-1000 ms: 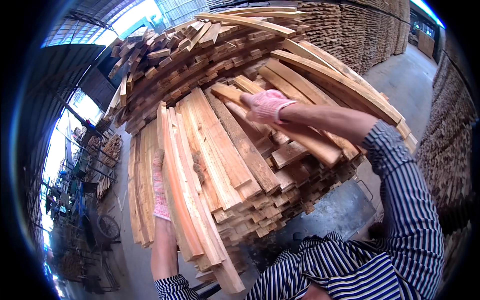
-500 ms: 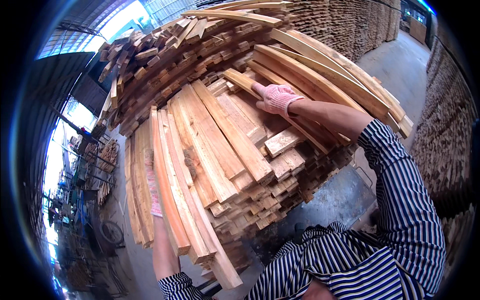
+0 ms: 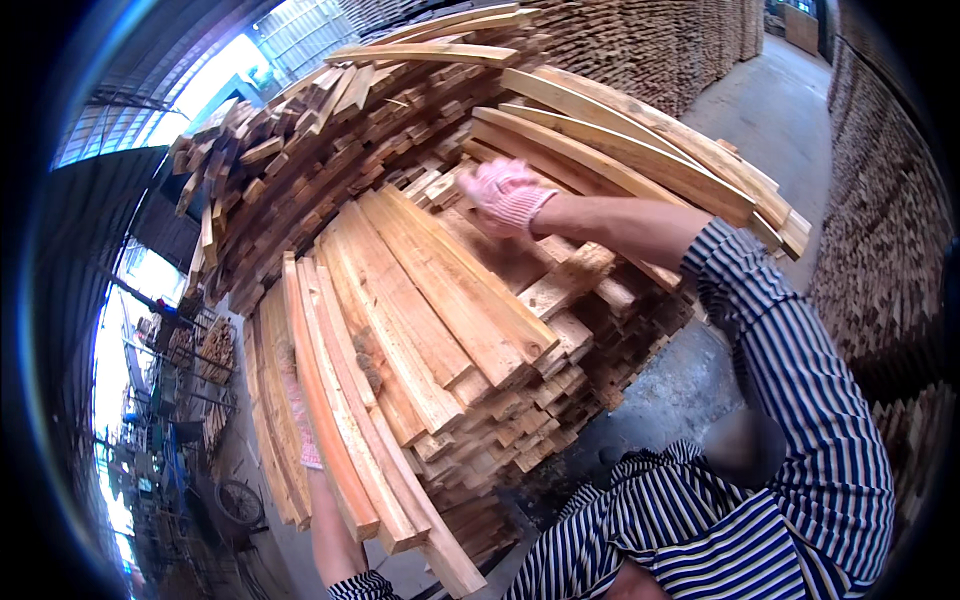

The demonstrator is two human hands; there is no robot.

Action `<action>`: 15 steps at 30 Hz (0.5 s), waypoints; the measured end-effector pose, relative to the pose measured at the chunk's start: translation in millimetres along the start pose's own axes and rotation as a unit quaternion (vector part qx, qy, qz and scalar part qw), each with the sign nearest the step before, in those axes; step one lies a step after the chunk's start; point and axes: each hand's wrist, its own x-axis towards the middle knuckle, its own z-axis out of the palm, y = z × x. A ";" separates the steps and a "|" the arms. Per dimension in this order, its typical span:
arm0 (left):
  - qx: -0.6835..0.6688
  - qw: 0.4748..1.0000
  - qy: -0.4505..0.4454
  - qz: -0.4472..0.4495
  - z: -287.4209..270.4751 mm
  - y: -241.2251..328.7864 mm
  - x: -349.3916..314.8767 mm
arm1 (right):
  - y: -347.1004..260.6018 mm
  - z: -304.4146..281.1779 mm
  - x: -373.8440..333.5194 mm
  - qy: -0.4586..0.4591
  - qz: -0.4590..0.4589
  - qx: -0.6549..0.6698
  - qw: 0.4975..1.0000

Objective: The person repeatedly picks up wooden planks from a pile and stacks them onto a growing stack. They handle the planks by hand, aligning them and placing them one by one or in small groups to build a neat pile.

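My left hand (image 3: 301,425), in a pink-and-white knit glove, is wedged between long wooden strips at the left side of the pile. Reddish strips (image 3: 335,420) lie along its right side and paler strips (image 3: 272,400) along its left; its fingers are mostly hidden. Over the upper middle of the pile is my right hand (image 3: 505,195), in the same kind of glove, blurred by motion. Whether it grips a strip does not show. Beneath and nearer me, a wooden strip's end (image 3: 565,280) is smeared. Wide planks (image 3: 425,270) fan out between my hands.
Long curved boards (image 3: 640,150) rest along the pile's right side. Behind rises a rough stack of short wood pieces (image 3: 300,150). Tall timber stacks (image 3: 660,50) line the back and right. A bicycle wheel (image 3: 240,502) and metal racks stand at left.
My right hand has moved left and turned from its grasp on a strip's far end. The strip end nearer me has shifted and tilted. My left hand stays among the strips; the view has shifted slightly.
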 end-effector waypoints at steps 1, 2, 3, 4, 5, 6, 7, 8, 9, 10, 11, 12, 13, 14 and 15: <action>0.003 1.000 -0.002 0.001 1.6 0.1 1.7 | 20.5 7.0 7.3 -0.034 0.079 0.046 0.995; 0.002 1.000 -0.010 0.003 7.7 -0.3 6.5 | 47.8 15.1 10.5 -0.065 0.164 0.087 0.980; 0.003 1.000 -0.008 0.005 6.8 0.1 5.8 | 54.8 27.2 -3.4 0.005 0.146 0.079 0.986; 0.003 1.000 -0.006 0.005 5.1 -0.1 4.3 | 57.3 39.3 -14.9 0.074 0.126 0.071 0.987; 0.003 1.000 -0.007 0.004 5.2 -1.6 5.5 | 54.1 29.6 -19.3 0.043 0.145 0.064 0.986; 0.004 1.000 -0.005 0.005 3.4 0.1 5.1 | 47.8 15.8 -21.8 0.014 0.163 0.060 0.985; 0.005 1.000 -0.002 0.008 1.8 -0.4 4.0 | 44.6 8.1 -25.3 0.003 0.141 0.005 0.990; 0.003 1.000 -0.004 0.007 2.6 -1.5 3.9 | 49.3 2.7 -29.2 -0.007 0.122 -0.054 0.991; 0.002 1.000 -0.005 0.009 2.0 -1.0 4.7 | 59.1 0.2 -20.4 -0.010 0.088 0.051 0.995; 0.002 1.000 -0.005 0.011 1.5 0.4 4.8 | 67.7 -4.5 -17.3 -0.020 0.043 0.146 0.988; 0.003 1.000 -0.001 0.011 -2.0 0.6 5.0 | 61.2 -3.5 -10.3 0.008 0.042 0.239 0.970; -0.001 1.000 -0.006 0.010 -0.3 0.4 6.5 | 59.0 -1.3 -3.2 0.039 0.046 0.325 0.944; -0.001 1.000 -0.010 0.010 2.8 -0.4 10.0 | 59.5 11.7 19.6 0.033 0.026 0.362 0.931; -0.001 1.000 -0.005 0.009 -2.6 -3.0 9.6 | 39.5 11.3 32.7 0.036 -0.038 0.351 0.935; 0.001 1.000 0.005 0.012 -6.8 1.1 2.1 | 12.5 13.5 42.4 0.052 -0.091 0.312 0.944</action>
